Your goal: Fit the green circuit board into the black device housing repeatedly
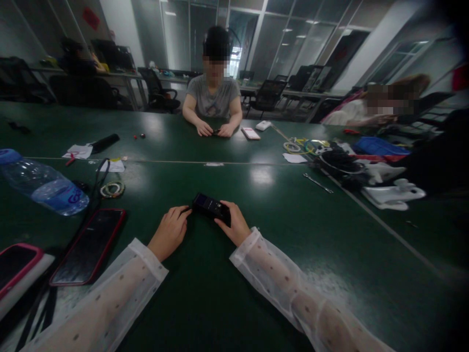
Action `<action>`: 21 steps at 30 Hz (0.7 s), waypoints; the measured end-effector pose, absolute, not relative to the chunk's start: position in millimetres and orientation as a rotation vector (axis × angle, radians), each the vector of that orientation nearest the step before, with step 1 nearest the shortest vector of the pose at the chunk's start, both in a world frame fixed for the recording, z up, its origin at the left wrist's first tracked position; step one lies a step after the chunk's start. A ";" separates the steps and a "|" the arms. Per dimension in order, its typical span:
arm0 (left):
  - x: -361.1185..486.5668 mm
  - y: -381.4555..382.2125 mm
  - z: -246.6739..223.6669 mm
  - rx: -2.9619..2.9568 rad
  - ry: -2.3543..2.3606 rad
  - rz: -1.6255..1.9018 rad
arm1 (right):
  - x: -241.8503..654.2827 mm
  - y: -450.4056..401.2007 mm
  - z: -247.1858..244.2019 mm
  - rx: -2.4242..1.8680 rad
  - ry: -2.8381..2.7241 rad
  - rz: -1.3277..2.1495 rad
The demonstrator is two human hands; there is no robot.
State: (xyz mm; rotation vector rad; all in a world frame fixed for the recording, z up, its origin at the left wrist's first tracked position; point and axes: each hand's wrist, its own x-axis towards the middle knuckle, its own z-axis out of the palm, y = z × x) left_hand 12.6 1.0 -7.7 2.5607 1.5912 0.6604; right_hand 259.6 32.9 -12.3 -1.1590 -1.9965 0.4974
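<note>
A small black handheld device (209,205) with a little lit screen and buttons lies tilted just over the green table (234,171), or on it; I cannot tell which. My right hand (235,224) grips its right end, thumb on the near side and fingers on the far side. At the left end is my left hand (170,231), its fingers curled and close together, the tips at a small dark bit beside the device. What those fingertips hold, if anything, is too small to make out. Both forearms wear sheer white dotted sleeves.
On the left are a water bottle (54,190), a red-edged phone (90,247), a pink-edged phone (18,266) and a beaded bracelet (112,189). To the right lie a wrench (318,183), cables (293,146) and a white plastic part (394,193). A person (213,93) sits opposite.
</note>
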 end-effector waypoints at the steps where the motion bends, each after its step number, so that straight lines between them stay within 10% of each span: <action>1: 12.9 0.9 -7.2 2.560 1.596 0.650 | 260.0 33.3 -12.9 -1.165 -1.995 0.508; 21: 12.6 -0.8 -6.2 2.584 1.585 0.634 | 260.7 32.9 -10.8 -1.215 -1.991 0.568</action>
